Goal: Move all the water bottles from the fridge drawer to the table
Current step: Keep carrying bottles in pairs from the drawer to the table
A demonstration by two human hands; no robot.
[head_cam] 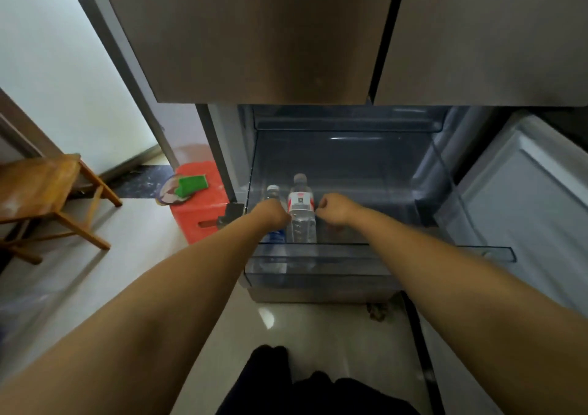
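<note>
Two clear water bottles stand at the front left of the open fridge drawer. My left hand grips the left bottle, the one with the blue label, around its middle; its cap shows above my knuckles. The taller bottle with a red and white label stands just to its right. My right hand is curled against that bottle's right side, at label height. Its fingers are hidden, so I cannot see whether they hold the bottle.
The drawer is transparent plastic, pulled out below the closed steel fridge doors. An open lower door is at the right. On the floor to the left are a red plastic stool bearing a green item and a wooden chair.
</note>
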